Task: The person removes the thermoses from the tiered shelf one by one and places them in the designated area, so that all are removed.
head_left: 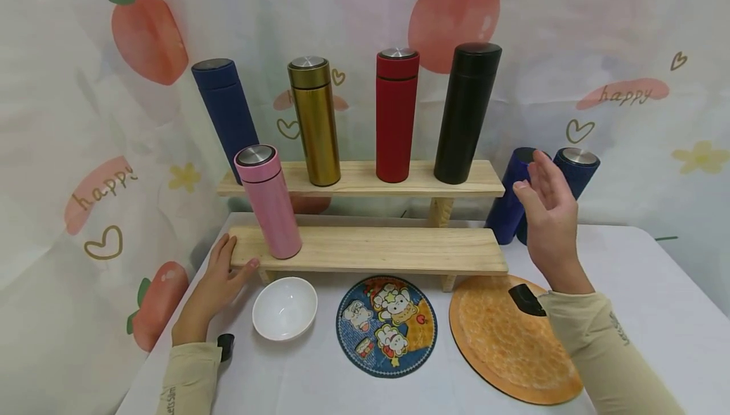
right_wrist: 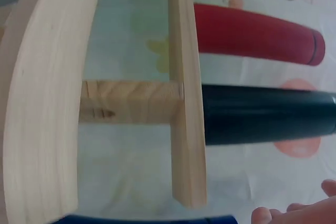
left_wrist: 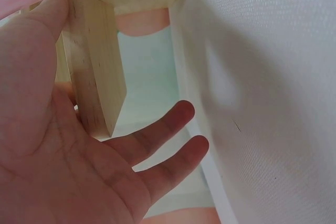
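White table, fruit-print curtain behind. Left hand (head_left: 219,275), fingers relaxed, rests against left end of lower shelf (head_left: 388,249), beside pink flask (head_left: 268,210). Right hand (head_left: 549,222) lifted, fingers spread, holding nothing, right of frame near two blue flasks (head_left: 516,194). Judged: reach under way; next calls for closing round one flask.

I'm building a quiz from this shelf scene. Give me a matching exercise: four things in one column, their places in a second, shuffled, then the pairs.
Things:
1. pink flask
2. gold flask
3. white bowl
4. left hand

Places:
A. upper wooden shelf, between the dark blue and red flasks
B. on the table, in front of the lower shelf
C. lower wooden shelf, left end
D. resting against the lower shelf's left edge

Pairs: 1-C, 2-A, 3-B, 4-D
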